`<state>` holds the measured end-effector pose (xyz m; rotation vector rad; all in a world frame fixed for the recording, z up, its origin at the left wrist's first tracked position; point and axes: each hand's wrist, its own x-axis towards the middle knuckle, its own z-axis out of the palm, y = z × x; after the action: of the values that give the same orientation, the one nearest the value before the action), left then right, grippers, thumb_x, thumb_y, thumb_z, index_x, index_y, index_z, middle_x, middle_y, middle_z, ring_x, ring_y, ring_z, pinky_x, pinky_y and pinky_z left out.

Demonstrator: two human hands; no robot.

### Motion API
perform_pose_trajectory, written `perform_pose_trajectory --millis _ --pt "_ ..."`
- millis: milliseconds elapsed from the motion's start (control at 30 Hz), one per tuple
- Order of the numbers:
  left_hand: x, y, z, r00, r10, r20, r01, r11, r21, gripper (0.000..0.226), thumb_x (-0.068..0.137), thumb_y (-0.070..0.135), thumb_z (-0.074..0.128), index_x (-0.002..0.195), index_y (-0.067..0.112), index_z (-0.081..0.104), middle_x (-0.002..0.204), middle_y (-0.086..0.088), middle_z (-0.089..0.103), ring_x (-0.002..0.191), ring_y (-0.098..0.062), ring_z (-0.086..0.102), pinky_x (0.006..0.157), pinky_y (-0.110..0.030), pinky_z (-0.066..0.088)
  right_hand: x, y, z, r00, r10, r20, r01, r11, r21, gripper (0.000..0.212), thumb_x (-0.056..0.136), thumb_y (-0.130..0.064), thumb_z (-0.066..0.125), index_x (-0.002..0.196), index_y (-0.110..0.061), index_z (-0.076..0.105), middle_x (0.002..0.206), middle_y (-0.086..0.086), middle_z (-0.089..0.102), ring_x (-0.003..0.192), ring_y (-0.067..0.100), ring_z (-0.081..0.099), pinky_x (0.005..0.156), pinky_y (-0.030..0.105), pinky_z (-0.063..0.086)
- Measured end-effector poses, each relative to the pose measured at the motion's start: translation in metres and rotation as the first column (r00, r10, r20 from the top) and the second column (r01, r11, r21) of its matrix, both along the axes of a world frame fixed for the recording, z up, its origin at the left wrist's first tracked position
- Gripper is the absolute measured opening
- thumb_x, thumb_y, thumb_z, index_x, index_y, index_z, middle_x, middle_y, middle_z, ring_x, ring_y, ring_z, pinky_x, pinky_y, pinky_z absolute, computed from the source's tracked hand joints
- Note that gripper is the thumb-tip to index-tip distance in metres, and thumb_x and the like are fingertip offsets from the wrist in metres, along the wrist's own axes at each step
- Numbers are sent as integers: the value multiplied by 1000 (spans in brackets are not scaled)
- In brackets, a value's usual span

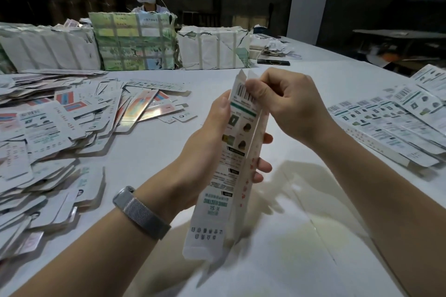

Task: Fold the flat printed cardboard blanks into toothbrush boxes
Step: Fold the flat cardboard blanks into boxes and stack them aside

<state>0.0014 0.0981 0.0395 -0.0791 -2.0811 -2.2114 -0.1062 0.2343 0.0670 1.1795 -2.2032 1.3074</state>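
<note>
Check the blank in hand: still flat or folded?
Partly folded. The blank shows two long panels meeting at a crease; left hand wraps it, right hand pinches its top end.

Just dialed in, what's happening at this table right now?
A person is folding a printed cardboard box held upright over the white table. The left hand grips its middle from behind, and the right hand pinches the top end near the barcode. The box is partly formed, with the top flaps open. A loose heap of flat blanks lies to the left, and a row of folded boxes lies to the right.
</note>
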Motion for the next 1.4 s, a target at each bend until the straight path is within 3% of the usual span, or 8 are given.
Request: perform_pose_trajectory --millis 133,267,500,600,733,867,1067,1400 --pt "14 1 -9 999 -9 47 8 1000 23 55 101 62 24 128 23 52 94 -13 75 71 -31 74 59 -33 58 -4 2 1 999 32 42 -31 999 -18 39 99 -31 58 73 -3 53 79 11 71 79 34 69 61 55 52" --pt "9 3 -8 999 29 -29 -28 999 23 34 101 52 38 134 44 36 91 -16 72 69 -35 73 57 -37 58 -1 -4 -4 995 81 60 -76 993 -89 37 98 -32 59 76 -2 54 78 14 68 78 37 68 62 57 52" --pt "10 -8 -9 994 -91 -65 95 994 59 54 100 35 52 135 69 29 99 -22 67 83 -36 72 65 -47 59 3 -8 -9 993 110 51 -103 986 -131 31 99 -31 56 77 -9 50 79 10 66 79 31 69 62 56 55" --pt "14 -12 -6 977 -202 -71 212 961 176 61 97 25 58 132 68 33 102 -25 64 82 -44 69 65 -49 58 5 -7 -9 989 132 64 -125 987 -105 33 98 -31 56 79 -4 49 80 11 67 80 32 69 61 56 55" --pt "10 -7 -7 990 -87 -115 101 987 126 54 99 21 54 134 58 36 102 -29 63 72 -42 70 56 -42 57 4 -8 -10 975 195 103 -171 964 -202 25 99 -21 57 77 -13 48 74 -1 67 80 25 72 61 39 60" --pt "6 -8 -11 978 29 -208 -1 991 134 48 99 19 56 136 43 37 98 -18 70 71 -38 70 55 -36 56 11 -12 -10 948 266 174 -193 918 -346 12 96 -21 63 99 -23 51 78 27 62 72 21 70 59 26 54" --pt "0 -9 -17 954 81 -290 -40 989 145 45 92 18 55 131 31 36 95 -10 72 74 -31 70 62 -42 59 19 -21 -16 871 325 368 -181 910 -374 36 85 -41 63 114 -20 63 99 17 70 97 48 61 82 67 50" --pt "-1 -13 -17 955 49 -291 -24 996 90 44 94 20 55 128 42 37 101 -8 71 85 -34 71 68 -49 59 28 -20 -14 772 453 446 -252 862 -441 28 94 -32 50 83 -28 76 85 0 71 85 30 61 83 76 39"
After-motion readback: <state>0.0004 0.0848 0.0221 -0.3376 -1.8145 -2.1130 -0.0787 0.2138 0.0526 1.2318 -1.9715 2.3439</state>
